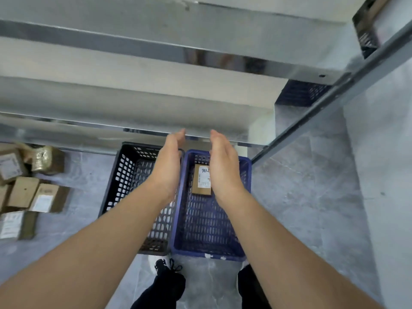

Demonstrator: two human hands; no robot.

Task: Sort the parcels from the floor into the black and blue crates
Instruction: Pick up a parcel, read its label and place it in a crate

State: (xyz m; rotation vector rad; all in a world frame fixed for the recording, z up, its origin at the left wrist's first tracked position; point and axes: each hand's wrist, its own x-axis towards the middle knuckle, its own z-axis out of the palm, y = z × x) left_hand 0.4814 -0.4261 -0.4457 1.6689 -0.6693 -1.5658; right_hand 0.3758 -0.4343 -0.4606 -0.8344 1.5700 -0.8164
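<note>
Shelf edge [133, 127] ahead; L hand [168, 162], R hand [223, 162] straight-fingered, empty, above adjoining crates [200, 253].

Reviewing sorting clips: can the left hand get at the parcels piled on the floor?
Probably yes. The left hand is open and empty, and nothing stands between it and the parcels left of the black crate; a sideways reach down would do.

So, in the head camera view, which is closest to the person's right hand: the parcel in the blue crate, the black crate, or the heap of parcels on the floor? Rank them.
1. Parcel in the blue crate, just under and left of the right hand.
2. Black crate, further left, beyond the left hand.
3. Heap of parcels, far left of the view.
</note>
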